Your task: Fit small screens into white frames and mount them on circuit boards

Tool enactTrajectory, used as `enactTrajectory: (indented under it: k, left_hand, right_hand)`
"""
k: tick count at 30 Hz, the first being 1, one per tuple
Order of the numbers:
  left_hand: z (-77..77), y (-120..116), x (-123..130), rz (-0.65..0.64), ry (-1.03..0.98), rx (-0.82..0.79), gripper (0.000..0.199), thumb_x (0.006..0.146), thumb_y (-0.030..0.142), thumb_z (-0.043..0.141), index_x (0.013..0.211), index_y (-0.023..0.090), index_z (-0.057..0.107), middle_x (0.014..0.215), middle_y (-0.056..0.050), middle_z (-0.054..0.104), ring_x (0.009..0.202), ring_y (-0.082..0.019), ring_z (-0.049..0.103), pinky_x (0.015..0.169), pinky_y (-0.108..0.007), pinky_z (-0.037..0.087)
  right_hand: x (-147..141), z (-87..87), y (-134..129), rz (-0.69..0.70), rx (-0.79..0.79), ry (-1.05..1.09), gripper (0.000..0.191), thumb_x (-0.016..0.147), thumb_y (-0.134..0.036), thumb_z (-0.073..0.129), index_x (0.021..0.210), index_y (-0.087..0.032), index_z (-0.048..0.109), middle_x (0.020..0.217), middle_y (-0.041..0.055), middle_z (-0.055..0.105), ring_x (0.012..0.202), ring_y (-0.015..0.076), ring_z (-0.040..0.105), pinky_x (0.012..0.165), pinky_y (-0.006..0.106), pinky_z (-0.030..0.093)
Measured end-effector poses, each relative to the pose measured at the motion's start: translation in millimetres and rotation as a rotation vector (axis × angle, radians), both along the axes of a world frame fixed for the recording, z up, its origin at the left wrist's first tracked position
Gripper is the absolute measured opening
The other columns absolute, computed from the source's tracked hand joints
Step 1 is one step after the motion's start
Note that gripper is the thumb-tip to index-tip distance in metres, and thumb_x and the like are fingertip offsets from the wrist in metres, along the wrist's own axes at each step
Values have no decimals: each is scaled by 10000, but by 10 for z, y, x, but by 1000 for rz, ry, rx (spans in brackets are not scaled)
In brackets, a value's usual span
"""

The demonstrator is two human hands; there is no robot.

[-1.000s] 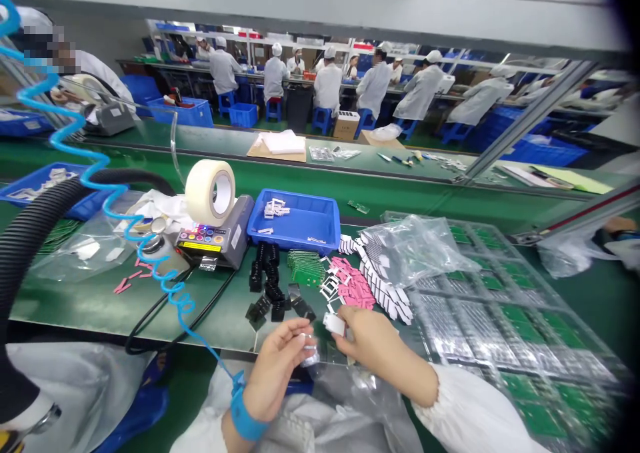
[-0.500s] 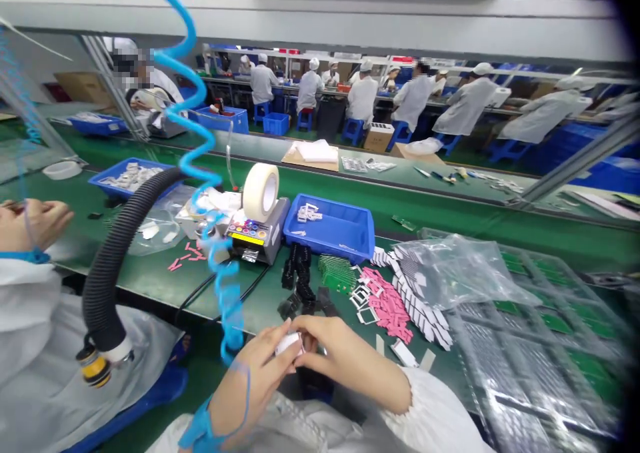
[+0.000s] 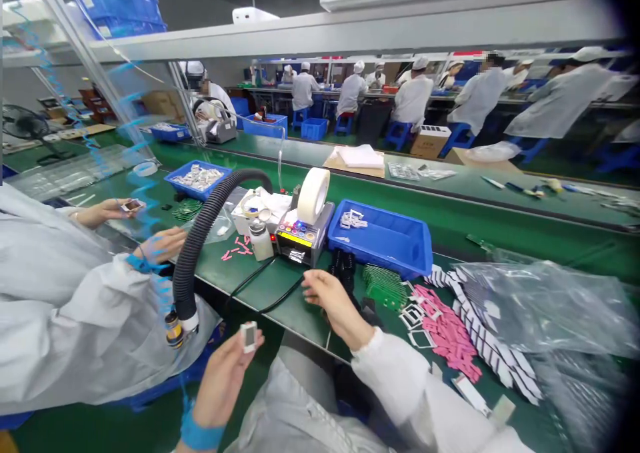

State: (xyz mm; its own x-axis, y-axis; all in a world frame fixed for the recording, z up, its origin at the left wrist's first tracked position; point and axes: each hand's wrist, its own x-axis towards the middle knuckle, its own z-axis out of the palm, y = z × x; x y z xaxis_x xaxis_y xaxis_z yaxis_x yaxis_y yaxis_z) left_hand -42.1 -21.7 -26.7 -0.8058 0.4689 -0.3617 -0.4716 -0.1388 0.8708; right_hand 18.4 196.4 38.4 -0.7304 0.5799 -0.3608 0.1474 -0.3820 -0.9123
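Just past the edge of the green workbench [image 3: 235, 293], the left hand [image 3: 223, 380] pinches a small white rectangular frame [image 3: 249, 337] between its fingertips, held off the bench near a black corrugated hose [image 3: 187, 266]. Well apart, the right hand [image 3: 333, 300], fingers loosely open and empty, hovers beside a stack of black parts [image 3: 344, 271]. A co-worker's hand [image 3: 160, 245] sits beyond the hose.

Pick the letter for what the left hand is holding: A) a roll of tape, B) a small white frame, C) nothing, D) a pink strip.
B: the left hand pinches the small white frame between its fingertips.
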Motion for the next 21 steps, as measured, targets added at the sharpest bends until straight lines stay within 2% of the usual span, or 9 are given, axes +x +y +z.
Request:
enactTrajectory:
  k: [2,3,5,9,13,17,19,21]
  left_hand:
    - [-135,-197,-158,328,-260,163,284,852,73,452,998,135,687,906,-112,745,908,-208,689,861,-362,550]
    - [-184,-297,-221,443,-327,210,330,864,54,414,1064,150,659,879,-100,748,881,-190,696,819,-331,569]
    - [-249,-475,-302,570,-386,264,396,890,63,374,1217,182,561,861,-83,750,842,-171,703,758,-291,587]
    - [-310,-650,-352,532,-474,361,463,902,105,381,1344,232,424,933,-95,742,873,-202,698,772,-332,586]
    - [-341,-598,-429,541,-530,456,467,920,154,355,1370,278,376,925,-78,746,869,-202,699,778,-340,579]
    - [-297,-357,-394,487,-565,492,457,930,136,292,1359,258,393,889,-76,751,847,-180,704,821,-337,551]
    - [-193,-143,-248,427,-597,480,411,920,110,299,1263,184,512,918,-117,741,880,-203,697,852,-381,535]
    - [-7,118,-30,351,-618,467,326,892,78,366,1062,127,640,936,-138,733,915,-216,687,877,-395,519]
  right_hand:
    - [-214,-70,66,-108,-90,-28,221,784,-383,635,785,-178,552,754,-11,571,574,80,519,566,220,443]
    - [-300,-88,88,-157,-140,-35,223,797,-384,626,785,-177,543,749,-14,564,559,72,514,556,215,447]
    - [-428,-98,103,-229,-222,-39,215,823,-367,611,787,-172,528,712,-30,538,530,60,497,528,199,442]
    - [-567,-98,94,-311,-307,-45,182,884,-310,559,832,-137,536,683,-47,503,503,49,452,462,175,403]
    - [-655,-102,126,-319,-313,-41,157,902,-280,534,856,-130,548,694,-43,510,500,48,442,448,173,393]
    - [-539,26,38,-243,-243,33,194,830,-293,605,712,-154,537,625,-43,473,491,56,404,460,183,366]
    - [-308,156,-100,-159,-203,86,228,734,-315,691,640,-165,547,607,-36,473,518,73,416,501,204,382]
    - [17,302,-267,-12,-96,149,236,651,-309,750,589,-169,570,628,-19,500,591,105,468,592,239,423]
